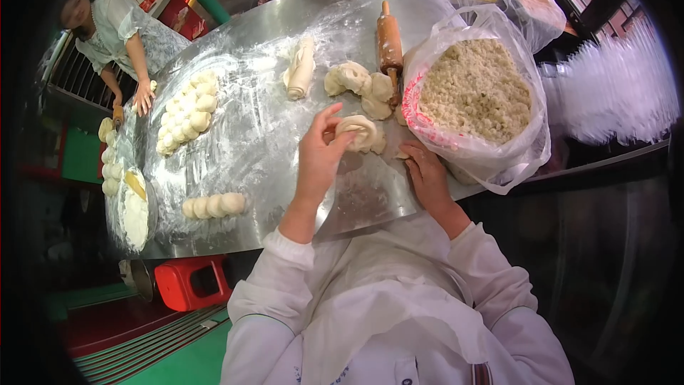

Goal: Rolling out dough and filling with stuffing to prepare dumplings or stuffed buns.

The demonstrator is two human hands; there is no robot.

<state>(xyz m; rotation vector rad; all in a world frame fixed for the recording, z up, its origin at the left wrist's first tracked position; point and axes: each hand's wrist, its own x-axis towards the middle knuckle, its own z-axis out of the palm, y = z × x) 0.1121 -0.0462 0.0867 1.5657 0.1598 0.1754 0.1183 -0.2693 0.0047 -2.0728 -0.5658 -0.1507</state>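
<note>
My left hand holds a coiled, ring-like piece of dough between thumb and fingers. Under and just right of it, another lump of dough lies on the steel table. My right hand is low over the table beside the filling bag, its fingertips at a small pale bit of dough; whether they grip it is unclear. Several dough lumps lie beyond my hands. To the right, an open plastic bag holds crumbly pale filling.
A wooden rolling pin lies beyond the lumps, near a rolled dough sheet. Dough balls and a short row sit leftward on the floured steel table. A flour bowl and a co-worker are far left.
</note>
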